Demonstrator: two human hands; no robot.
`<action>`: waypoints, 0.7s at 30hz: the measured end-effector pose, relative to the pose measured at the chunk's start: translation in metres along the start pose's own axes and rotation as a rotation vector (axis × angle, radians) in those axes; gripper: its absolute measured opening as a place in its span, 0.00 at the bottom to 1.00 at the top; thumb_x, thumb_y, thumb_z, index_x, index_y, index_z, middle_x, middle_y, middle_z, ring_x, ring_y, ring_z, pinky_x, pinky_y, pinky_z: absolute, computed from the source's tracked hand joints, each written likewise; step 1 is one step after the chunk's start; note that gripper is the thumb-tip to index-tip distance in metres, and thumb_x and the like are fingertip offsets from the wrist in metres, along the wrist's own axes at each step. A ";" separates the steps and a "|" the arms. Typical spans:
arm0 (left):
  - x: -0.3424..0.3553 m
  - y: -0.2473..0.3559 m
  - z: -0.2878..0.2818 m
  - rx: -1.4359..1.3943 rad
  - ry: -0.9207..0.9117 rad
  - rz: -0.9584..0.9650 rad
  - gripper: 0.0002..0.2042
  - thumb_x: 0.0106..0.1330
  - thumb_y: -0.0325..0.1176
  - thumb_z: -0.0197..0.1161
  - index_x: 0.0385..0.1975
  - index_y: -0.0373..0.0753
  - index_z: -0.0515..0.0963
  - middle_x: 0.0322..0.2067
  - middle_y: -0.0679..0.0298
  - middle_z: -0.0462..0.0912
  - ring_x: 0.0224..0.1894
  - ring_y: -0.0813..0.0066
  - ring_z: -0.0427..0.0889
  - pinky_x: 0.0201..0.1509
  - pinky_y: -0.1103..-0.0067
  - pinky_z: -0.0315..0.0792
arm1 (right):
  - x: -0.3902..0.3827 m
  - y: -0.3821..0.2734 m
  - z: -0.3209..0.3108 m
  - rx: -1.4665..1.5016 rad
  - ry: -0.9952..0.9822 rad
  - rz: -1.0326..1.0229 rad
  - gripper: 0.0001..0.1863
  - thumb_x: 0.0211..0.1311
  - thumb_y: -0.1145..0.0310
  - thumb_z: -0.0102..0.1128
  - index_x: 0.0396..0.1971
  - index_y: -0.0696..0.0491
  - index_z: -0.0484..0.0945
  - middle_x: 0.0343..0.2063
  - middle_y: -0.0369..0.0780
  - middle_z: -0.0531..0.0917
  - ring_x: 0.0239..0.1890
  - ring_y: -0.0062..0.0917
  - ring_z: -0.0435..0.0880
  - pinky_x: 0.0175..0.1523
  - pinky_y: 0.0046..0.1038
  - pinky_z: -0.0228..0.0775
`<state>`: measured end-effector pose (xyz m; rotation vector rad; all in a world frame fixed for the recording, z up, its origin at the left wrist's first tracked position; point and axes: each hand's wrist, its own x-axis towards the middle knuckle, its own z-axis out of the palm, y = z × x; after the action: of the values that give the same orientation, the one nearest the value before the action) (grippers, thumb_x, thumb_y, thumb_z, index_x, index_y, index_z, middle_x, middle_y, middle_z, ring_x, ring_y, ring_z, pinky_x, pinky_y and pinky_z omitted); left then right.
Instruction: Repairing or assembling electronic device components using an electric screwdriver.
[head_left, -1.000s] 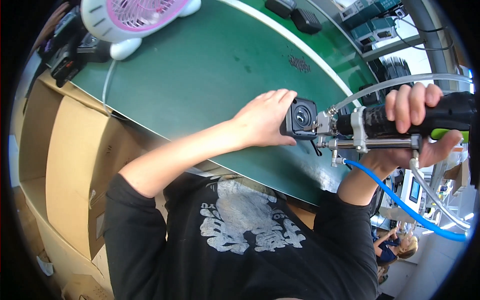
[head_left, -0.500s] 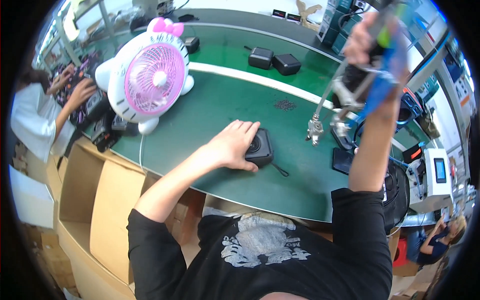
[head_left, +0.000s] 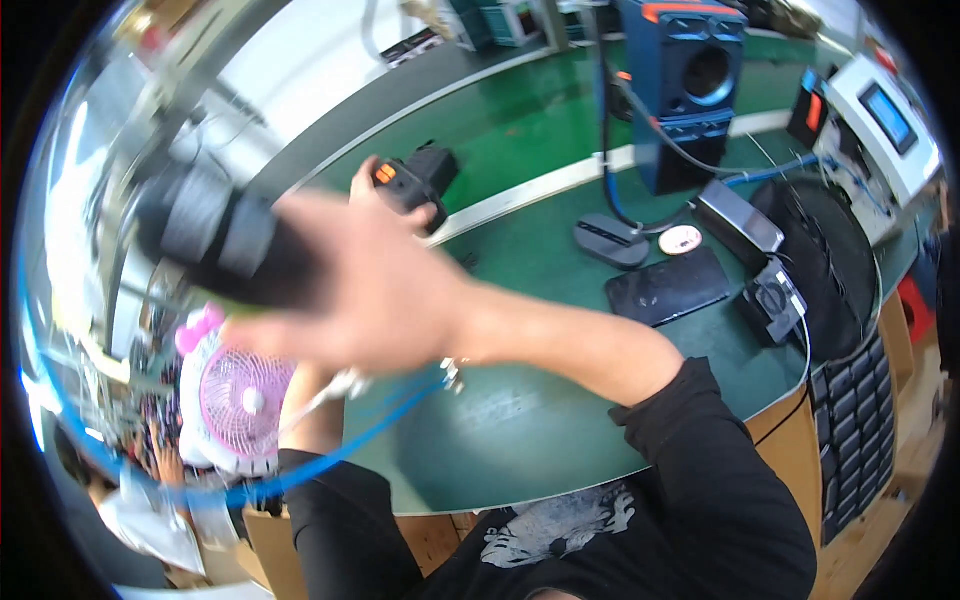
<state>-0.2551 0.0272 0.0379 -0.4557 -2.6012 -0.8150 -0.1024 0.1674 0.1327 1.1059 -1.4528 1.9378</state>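
Close to the camera, my right hand wraps around a black cylindrical tool with a grey band; motion blurs both. Behind it, my left forearm rises from the lower edge, and most of my left hand is hidden. Fingertips that look like my left hand's grip a small black speaker with orange marks on its near side, held above the bench. A blue hose loops below the hands, with a metal fitting near its end.
A pink and white fan stands left on the green bench. Toward the right are a tall blue speaker, a black flat panel, a grey oval part and a white machine with a screen. Another person works at far left.
My view has swung to the right. My right hand has come down and leftward from the hanging tools, now holding the black tool. The small speaker has been lifted off the bench.
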 end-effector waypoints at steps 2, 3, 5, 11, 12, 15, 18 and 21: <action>0.042 0.026 0.022 -0.050 -0.080 0.043 0.56 0.37 0.44 0.81 0.65 0.23 0.55 0.55 0.41 0.72 0.59 0.54 0.73 0.67 0.68 0.67 | -0.001 -0.009 0.000 -0.036 -0.070 0.073 0.29 0.46 0.51 0.72 0.34 0.62 0.74 0.26 0.51 0.81 0.31 0.45 0.84 0.39 0.37 0.75; 0.062 0.039 0.038 -0.043 -0.129 -0.002 0.56 0.38 0.45 0.81 0.65 0.23 0.54 0.57 0.40 0.70 0.61 0.53 0.72 0.67 0.68 0.66 | -0.003 -0.014 0.001 0.012 -0.079 0.129 0.28 0.46 0.51 0.71 0.32 0.62 0.73 0.24 0.53 0.81 0.30 0.48 0.84 0.38 0.39 0.75; 0.095 0.039 0.080 -0.033 -0.164 0.038 0.57 0.38 0.46 0.81 0.66 0.23 0.53 0.58 0.39 0.70 0.62 0.52 0.71 0.68 0.68 0.65 | -0.005 -0.019 0.003 0.071 -0.108 0.125 0.29 0.47 0.52 0.71 0.31 0.64 0.71 0.22 0.54 0.80 0.29 0.52 0.82 0.37 0.42 0.75; 0.129 -0.020 0.146 -0.041 -0.283 0.053 0.63 0.38 0.55 0.81 0.67 0.21 0.50 0.61 0.37 0.66 0.65 0.46 0.67 0.71 0.68 0.61 | -0.005 -0.029 -0.001 0.172 -0.227 0.185 0.29 0.48 0.53 0.71 0.31 0.66 0.70 0.23 0.54 0.79 0.30 0.52 0.81 0.37 0.42 0.75; 0.130 -0.025 0.143 0.156 -0.304 0.095 0.65 0.37 0.60 0.79 0.67 0.21 0.49 0.63 0.37 0.63 0.67 0.46 0.63 0.71 0.66 0.59 | -0.005 -0.030 -0.003 0.179 -0.236 0.186 0.29 0.48 0.53 0.71 0.31 0.66 0.70 0.25 0.54 0.79 0.30 0.52 0.81 0.38 0.42 0.75; 0.105 -0.019 0.135 0.762 -0.344 -0.023 0.65 0.38 0.72 0.71 0.68 0.26 0.51 0.66 0.44 0.58 0.69 0.52 0.56 0.72 0.63 0.54 | -0.005 -0.023 -0.010 0.197 -0.220 0.183 0.29 0.48 0.53 0.71 0.32 0.67 0.70 0.28 0.55 0.78 0.32 0.50 0.81 0.39 0.41 0.75; 0.094 -0.032 0.126 0.848 -0.397 -0.066 0.56 0.44 0.63 0.74 0.66 0.28 0.56 0.62 0.47 0.63 0.65 0.52 0.62 0.69 0.64 0.61 | -0.002 -0.027 -0.013 0.188 -0.220 0.176 0.29 0.48 0.54 0.70 0.31 0.67 0.70 0.24 0.54 0.78 0.29 0.49 0.81 0.37 0.41 0.75; 0.092 -0.050 0.131 0.869 -0.252 0.129 0.47 0.48 0.51 0.75 0.62 0.29 0.58 0.56 0.49 0.69 0.60 0.51 0.69 0.61 0.64 0.70 | -0.001 -0.028 -0.013 0.234 -0.257 0.203 0.29 0.47 0.54 0.71 0.29 0.68 0.71 0.20 0.52 0.77 0.25 0.48 0.80 0.35 0.41 0.75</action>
<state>-0.3898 0.0835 -0.0448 -0.4592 -2.7812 0.4599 -0.0845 0.1889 0.1457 1.4033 -1.5509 2.2180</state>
